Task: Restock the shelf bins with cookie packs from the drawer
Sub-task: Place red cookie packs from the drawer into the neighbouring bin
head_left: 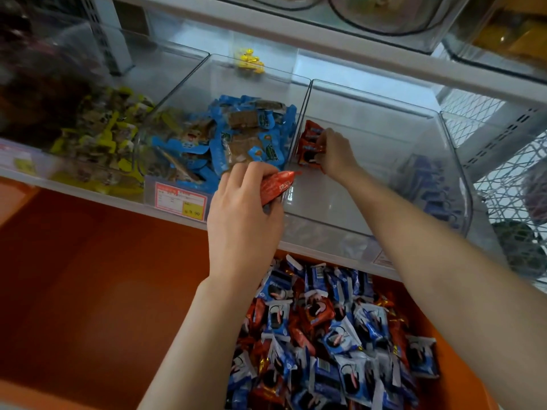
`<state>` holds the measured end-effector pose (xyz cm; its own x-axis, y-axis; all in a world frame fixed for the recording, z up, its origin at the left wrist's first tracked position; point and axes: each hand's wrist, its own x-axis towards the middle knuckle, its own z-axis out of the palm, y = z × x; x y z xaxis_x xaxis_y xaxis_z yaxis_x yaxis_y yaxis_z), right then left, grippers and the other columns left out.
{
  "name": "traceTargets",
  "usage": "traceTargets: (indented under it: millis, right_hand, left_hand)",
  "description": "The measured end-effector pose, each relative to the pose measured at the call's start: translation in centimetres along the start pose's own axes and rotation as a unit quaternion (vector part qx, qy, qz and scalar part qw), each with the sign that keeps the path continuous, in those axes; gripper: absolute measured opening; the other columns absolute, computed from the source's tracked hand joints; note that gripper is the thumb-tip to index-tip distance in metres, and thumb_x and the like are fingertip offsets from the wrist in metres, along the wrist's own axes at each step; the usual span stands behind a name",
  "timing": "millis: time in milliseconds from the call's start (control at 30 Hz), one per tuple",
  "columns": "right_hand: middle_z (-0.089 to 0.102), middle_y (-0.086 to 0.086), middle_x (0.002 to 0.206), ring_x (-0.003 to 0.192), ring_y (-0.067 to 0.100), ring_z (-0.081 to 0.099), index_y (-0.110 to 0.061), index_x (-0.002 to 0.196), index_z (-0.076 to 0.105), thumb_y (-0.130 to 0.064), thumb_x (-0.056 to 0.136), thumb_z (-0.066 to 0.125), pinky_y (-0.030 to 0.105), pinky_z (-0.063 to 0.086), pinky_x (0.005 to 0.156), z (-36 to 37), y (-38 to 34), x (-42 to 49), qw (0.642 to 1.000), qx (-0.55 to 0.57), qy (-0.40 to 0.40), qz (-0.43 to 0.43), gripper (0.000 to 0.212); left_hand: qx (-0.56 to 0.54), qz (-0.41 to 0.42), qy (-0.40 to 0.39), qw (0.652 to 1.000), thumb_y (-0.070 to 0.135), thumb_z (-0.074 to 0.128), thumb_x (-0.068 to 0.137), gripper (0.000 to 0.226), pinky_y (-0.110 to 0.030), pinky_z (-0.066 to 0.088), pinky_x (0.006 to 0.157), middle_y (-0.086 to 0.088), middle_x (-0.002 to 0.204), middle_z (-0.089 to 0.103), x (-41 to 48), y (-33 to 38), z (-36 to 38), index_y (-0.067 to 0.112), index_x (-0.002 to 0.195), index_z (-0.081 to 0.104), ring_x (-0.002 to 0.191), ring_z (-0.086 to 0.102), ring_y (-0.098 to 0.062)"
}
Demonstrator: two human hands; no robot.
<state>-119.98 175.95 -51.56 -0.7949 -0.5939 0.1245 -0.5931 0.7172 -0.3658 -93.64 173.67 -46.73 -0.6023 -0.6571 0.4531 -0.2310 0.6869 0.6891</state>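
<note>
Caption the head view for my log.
Right hand grips red cookie packs inside a clear bin; left hand holds another red pack at its front edge.

Yellow-wrapped snacks point(97, 134) at left, red-bordered price label point(180, 199), yellow packets point(251, 62) at back, white wire mesh point(509, 184)

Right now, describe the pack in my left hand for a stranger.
Above the orange drawer runs a white shelf. At its front edge the left hand grips one red pack. Unlike the red packs under the right hand, it is not deep inside the clear bin.
</note>
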Motion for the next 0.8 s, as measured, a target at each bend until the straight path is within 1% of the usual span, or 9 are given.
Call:
traceTargets:
  millis: [100,200,400,533,633,700,733,767,800]
  right_hand:
    - [0.054,0.019,0.123,0.117,0.036,0.045,-0.005,0.128,0.047,-0.011,0.088,0.058,0.040,0.041,0.087,-0.1,0.0,-0.1,0.993,-0.114,0.007,-0.027,0.042]
    - [0.051,0.018,0.128,0.120,0.036,0.042,-0.007,0.133,0.044,-0.016,0.086,0.064,0.040,0.037,0.093,-0.4,-0.2,0.1,0.969,-0.234,0.014,-0.078,0.051]
    - [0.050,0.017,0.127,0.118,0.036,0.044,-0.006,0.130,0.045,-0.018,0.083,0.069,0.040,0.038,0.090,-0.3,-0.3,0.1,0.950,-0.295,0.020,-0.098,0.054]
    - [0.045,0.020,0.126,0.110,0.038,0.048,-0.002,0.130,0.044,-0.010,0.086,0.063,0.041,0.043,0.079,-0.5,-0.6,-0.7,0.971,-0.233,0.002,-0.063,0.048]
    - [0.042,0.021,0.129,0.111,0.039,0.048,-0.002,0.133,0.042,-0.012,0.089,0.056,0.041,0.043,0.084,-1.6,-1.1,-2.0,0.989,-0.141,-0.003,-0.044,0.047]
    - [0.042,0.018,0.130,0.111,0.034,0.050,-0.005,0.134,0.043,-0.011,0.090,0.053,0.041,0.044,0.090,-2.4,-1.7,-3.6,0.999,-0.026,0.017,-0.033,0.045]
    - [0.044,0.016,0.129,0.108,0.030,0.053,-0.005,0.132,0.045,-0.010,0.091,0.053,0.039,0.045,0.092,-2.8,-2.0,-4.7,0.998,0.038,0.035,-0.039,0.042]
    - [0.047,0.014,0.125,0.103,0.023,0.055,-0.005,0.129,0.048,-0.008,0.091,0.054,0.032,0.047,0.091,-3.3,-2.5,-5.9,0.993,0.097,0.051,-0.050,0.039]
    - [0.050,0.011,0.120,0.096,0.016,0.055,-0.004,0.125,0.051,-0.006,0.091,0.056,0.020,0.047,0.087,-3.8,-2.9,-7.1,0.985,0.149,0.063,-0.061,0.035]
  left_hand:
    - [0.004,-0.002,-0.004,1.000,0.012,0.067,0.082,0.029,-0.026,0.038,0.075,0.014,0.098,0.046,0.0,0.0,0.1,0.020,0.108,0.058,0.095,0.046,-0.011]
    - [0.001,-0.002,-0.002,1.000,0.012,0.067,0.082,0.029,-0.024,0.037,0.075,0.016,0.098,0.045,0.0,0.0,0.1,0.020,0.108,0.058,0.095,0.045,-0.009]
    - [-0.003,0.000,-0.001,1.000,0.011,0.067,0.082,0.029,-0.028,0.041,0.076,0.013,0.099,0.048,0.1,0.0,0.0,0.020,0.108,0.058,0.095,0.046,-0.010]
    - [-0.009,-0.001,0.004,1.000,0.011,0.067,0.082,0.031,-0.029,0.044,0.079,0.011,0.101,0.051,0.1,0.1,0.0,0.019,0.110,0.056,0.098,0.047,-0.011]
    - [-0.037,-0.027,0.009,0.999,0.013,0.068,0.083,0.031,-0.025,0.042,0.079,0.015,0.096,0.046,0.2,0.2,-0.2,0.021,0.107,0.051,0.094,0.046,-0.009]
    - [-0.052,-0.034,0.003,0.998,0.018,0.069,0.085,0.030,-0.015,0.037,0.074,0.020,0.088,0.042,0.2,0.4,-0.2,0.026,0.102,0.046,0.090,0.043,-0.004]
    - [-0.059,-0.032,-0.002,0.998,0.021,0.068,0.085,0.029,-0.012,0.037,0.073,0.022,0.086,0.042,0.2,0.6,-0.2,0.028,0.100,0.045,0.088,0.042,-0.003]
    - [-0.067,-0.030,-0.008,0.997,0.023,0.068,0.086,0.027,-0.010,0.036,0.073,0.023,0.086,0.043,0.1,0.7,-0.1,0.028,0.100,0.046,0.088,0.042,-0.003]
    - [-0.076,-0.027,-0.013,0.997,0.023,0.068,0.086,0.024,-0.009,0.036,0.074,0.023,0.087,0.045,0.1,0.8,0.0,0.026,0.101,0.050,0.089,0.044,-0.005]
